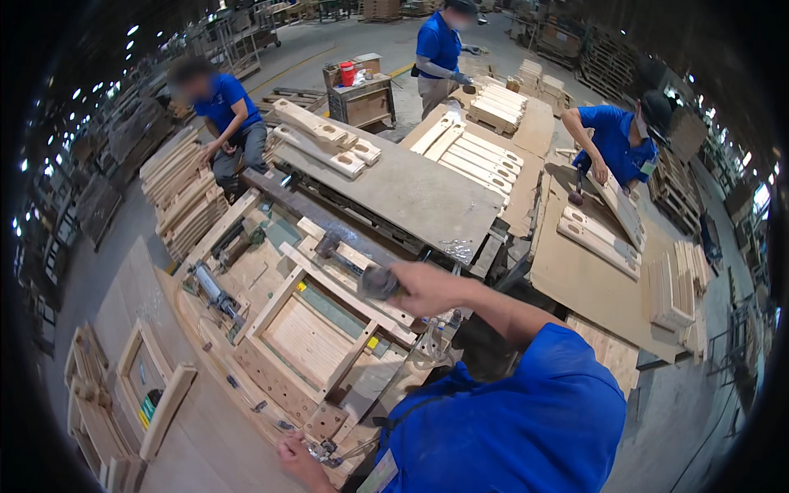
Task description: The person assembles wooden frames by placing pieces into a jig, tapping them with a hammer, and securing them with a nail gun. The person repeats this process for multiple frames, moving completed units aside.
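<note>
Left to right: the left hand (pixel 297 456) rests at the near edge of the counter (pixel 205 444), its fingers closed on a small metal clamp lever (pixel 327 450). Above it, a wooden frame (pixel 316 324) lies flat in the assembly jig at the counter's middle. The right hand (pixel 421 286) reaches over the frame's far rail, fingers wrapped around the handle of a hammer (pixel 353 267), whose head lies on the rail. Beyond the counter's far edge, a grey board (pixel 411 193) carries slotted wooden parts (pixel 316 135).
</note>
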Demonstrator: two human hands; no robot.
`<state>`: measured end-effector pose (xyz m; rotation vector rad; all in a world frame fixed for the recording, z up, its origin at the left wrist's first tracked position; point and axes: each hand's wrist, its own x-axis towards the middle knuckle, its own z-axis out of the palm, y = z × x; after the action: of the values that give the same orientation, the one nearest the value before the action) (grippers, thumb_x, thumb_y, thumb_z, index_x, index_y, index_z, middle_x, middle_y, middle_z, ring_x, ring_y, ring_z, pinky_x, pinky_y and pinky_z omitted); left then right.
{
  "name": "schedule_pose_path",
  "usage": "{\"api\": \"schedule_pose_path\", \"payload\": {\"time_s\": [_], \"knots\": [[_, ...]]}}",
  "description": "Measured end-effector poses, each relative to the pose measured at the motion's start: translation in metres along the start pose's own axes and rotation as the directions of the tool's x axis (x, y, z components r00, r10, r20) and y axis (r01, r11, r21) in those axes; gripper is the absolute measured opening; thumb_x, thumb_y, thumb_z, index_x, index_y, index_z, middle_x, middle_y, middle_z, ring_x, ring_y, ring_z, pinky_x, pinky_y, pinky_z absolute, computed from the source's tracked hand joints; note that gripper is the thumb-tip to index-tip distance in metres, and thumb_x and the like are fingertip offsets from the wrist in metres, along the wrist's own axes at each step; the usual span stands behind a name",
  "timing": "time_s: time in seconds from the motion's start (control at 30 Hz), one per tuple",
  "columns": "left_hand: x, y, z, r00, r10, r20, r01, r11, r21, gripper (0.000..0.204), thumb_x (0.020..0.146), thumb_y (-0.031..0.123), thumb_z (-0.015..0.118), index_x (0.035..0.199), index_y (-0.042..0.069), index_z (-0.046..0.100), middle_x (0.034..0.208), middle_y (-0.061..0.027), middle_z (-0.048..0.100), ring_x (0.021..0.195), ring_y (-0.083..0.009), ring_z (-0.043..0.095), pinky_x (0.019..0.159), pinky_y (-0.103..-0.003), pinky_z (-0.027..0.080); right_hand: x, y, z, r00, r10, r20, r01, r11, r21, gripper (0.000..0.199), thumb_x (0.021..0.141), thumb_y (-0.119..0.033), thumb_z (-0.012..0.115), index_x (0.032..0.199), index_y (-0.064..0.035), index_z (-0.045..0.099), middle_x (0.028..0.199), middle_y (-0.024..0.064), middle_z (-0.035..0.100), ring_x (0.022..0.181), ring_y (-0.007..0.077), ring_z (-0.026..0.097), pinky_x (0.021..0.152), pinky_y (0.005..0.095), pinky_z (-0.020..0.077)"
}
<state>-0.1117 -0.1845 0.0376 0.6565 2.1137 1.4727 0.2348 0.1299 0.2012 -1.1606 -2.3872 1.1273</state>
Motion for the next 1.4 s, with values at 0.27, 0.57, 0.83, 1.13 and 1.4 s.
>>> {"api": "schedule_pose_path", "payload": {"time_s": [0.27, 0.57, 0.83, 1.13, 1.4], "knots": [[-0.040, 0.009, 0.056, 0.984, 0.010, 0.178, -0.039, 0.986, 0.163, 0.028, 0.107, 0.023, 0.062, 0.103, -0.003, 0.072, 0.095, -0.0118, 0.076, 0.083, -0.0205, 0.073, 0.076, -0.034, 0.056, 0.011, 0.144, -0.054, 0.852, 0.219, -0.475, -0.423, 0.823, -0.379, 0.054, 0.090, -0.009, 0.070, 0.140, -0.0042, 0.052, 0.134, 0.0215, 0.058, 0.118, 0.0412, 0.067, 0.094, 0.0523, 0.0570], [0.002, 0.069, 0.163, 0.770, 0.388, 0.506, -0.637, 0.510, 0.578, 0.040, 0.098, 0.027, 0.073, 0.125, -0.001, 0.068, 0.116, -0.0213, 0.070, 0.113, -0.0413, 0.065, 0.096, -0.051, 0.052, 0.015, 0.242, -0.070, 0.758, -0.020, -0.652, -0.447, 0.712, -0.542, 0.061, 0.084, -0.003, 0.070, 0.142, -0.0069, 0.056, 0.136, 0.0176, 0.057, 0.115, 0.0377, 0.065, 0.092, 0.0493, 0.0545], [0.020, 0.025, 0.193, 0.743, 0.247, 0.622, -0.645, 0.509, 0.569, 0.052, 0.093, 0.028, 0.076, 0.134, 0.000, 0.061, 0.113, -0.0231, 0.066, 0.107, -0.0426, 0.063, 0.094, -0.054, 0.051, -0.076, 0.160, 0.059, 0.985, -0.008, -0.174, 0.066, 0.941, 0.332, 0.024, 0.099, -0.020, 0.069, 0.113, -0.0003, 0.075, 0.096, 0.0169, 0.076, 0.090, 0.0320, 0.075, 0.083, 0.0405, 0.0582], [0.034, 0.029, 0.213, 0.769, 0.104, 0.631, -0.596, 0.473, 0.649, 0.043, 0.095, 0.031, 0.075, 0.126, 0.004, 0.066, 0.110, -0.0193, 0.068, 0.101, -0.0392, 0.068, 0.089, -0.052, 0.055, -0.108, 0.145, 0.075, 0.969, -0.133, -0.208, 0.169, 0.972, 0.164, 0.016, 0.097, -0.017, 0.072, 0.102, -0.0034, 0.080, 0.096, 0.0163, 0.079, 0.086, 0.0338, 0.077, 0.080, 0.0407, 0.0607], [0.054, 0.023, 0.216, 0.725, 0.068, 0.686, -0.615, 0.513, 0.599, 0.038, 0.097, 0.037, 0.073, 0.118, 0.006, 0.065, 0.108, -0.0173, 0.067, 0.107, -0.0386, 0.067, 0.091, -0.051, 0.054, -0.100, 0.144, 0.063, 0.963, -0.139, -0.231, 0.164, 0.982, 0.095, 0.014, 0.095, -0.013, 0.075, 0.103, -0.0031, 0.079, 0.093, 0.0159, 0.079, 0.083, 0.0316, 0.077, 0.077, 0.0384, 0.0597]]}}
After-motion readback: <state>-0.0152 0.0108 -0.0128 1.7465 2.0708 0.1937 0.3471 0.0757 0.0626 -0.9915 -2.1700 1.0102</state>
